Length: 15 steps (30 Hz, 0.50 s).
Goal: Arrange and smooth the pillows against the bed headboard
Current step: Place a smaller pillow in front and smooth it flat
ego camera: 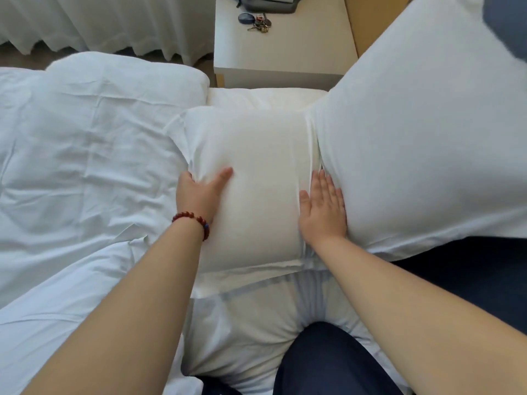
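White pillow (pixel 256 181), left hand (pixel 199 195) seemingly curled round its edge, right hand (pixel 322 208) flat against its side.

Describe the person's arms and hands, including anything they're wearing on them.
The left hand and right hand are bare: no gloves, rings or watch show. The left forearm and right forearm are bare too, with no sleeves in view. The left wrist wears a bracelet of round dark red beads with one bluish bead.

Keys (pixel 259 24) on beige nightstand (pixel 285 52); white curtain (pixel 99 21) upper left.
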Available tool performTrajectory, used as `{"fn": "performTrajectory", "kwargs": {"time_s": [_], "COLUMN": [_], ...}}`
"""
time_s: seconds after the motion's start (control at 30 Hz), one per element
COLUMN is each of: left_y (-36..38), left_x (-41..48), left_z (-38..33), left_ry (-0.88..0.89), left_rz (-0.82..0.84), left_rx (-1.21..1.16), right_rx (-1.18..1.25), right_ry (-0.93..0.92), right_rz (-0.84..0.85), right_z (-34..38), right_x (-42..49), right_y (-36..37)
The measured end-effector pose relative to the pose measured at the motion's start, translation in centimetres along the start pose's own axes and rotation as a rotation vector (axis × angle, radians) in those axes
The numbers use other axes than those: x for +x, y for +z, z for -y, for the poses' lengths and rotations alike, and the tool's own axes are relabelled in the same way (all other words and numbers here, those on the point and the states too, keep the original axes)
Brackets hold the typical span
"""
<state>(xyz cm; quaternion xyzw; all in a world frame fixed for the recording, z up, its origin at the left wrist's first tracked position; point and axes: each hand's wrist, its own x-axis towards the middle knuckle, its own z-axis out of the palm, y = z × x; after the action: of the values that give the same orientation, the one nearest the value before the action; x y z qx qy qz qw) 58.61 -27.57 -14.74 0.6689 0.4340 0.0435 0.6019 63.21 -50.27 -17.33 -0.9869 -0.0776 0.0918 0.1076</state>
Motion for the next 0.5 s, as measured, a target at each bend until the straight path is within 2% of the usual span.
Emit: {"fn": "performTrajectory", "kwargs": {"time_s": [0.13,0.27,0.37,0.43,0.5], "left_y": [-0.9,-0.1,-0.2,-0.3,0.3], "left_x": [0.0,-0.5,-0.6,-0.7,-1.6], "left_z": [1.7,1.4,1.9,2.3,2.2], "left_ry": [-0.032,0.069,0.019,0.041,0.176], "left_rz": [0.005,-0.045,-0.049,-0.044,-0.021], "left_rx": [0.091,0.091,0.107,0.276,0.503], "right_rx": [-0.045,-0.017,-0.046,-0.047,-0.004], "right_ry": [0.026,0.041,0.028,0.013,-0.001], "right_rz": [0.046,0.119,0.210,0.229,0.236], "right_z": [0.2,-0.5,-0.3,-0.1,0.0], "right_x": [-0.5,-0.4,0.0,0.1,0.0], "right_y": [2.1,2.4,2.1,1.7,0.8]}}
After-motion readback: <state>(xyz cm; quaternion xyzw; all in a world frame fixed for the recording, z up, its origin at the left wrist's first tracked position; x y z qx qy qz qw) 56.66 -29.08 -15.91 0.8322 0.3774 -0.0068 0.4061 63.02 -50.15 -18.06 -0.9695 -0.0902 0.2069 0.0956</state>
